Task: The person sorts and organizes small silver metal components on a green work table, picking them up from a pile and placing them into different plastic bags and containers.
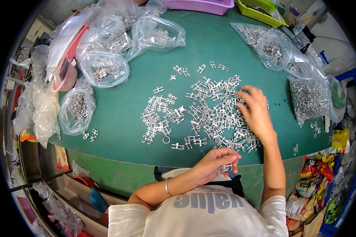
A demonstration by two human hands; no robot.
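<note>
A big heap of small silver metal parts [209, 114] lies spread on the green table [122, 106]. My right hand [255, 112] rests flat on the heap's right side, fingers reaching toward its far edge. My left hand [219, 160] hovers near the table's front edge, close to my body, fingers closed on a small bunch of the metal parts [225, 168]. A smaller cluster of parts [158, 116] sits left of the main heap.
Clear plastic bags of metal parts lie at the back left [106, 69] and along the right [308, 96]. A purple bin [201, 4] and a green bin [259, 12] stand at the far edge. A pink container [67, 75] sits at the left.
</note>
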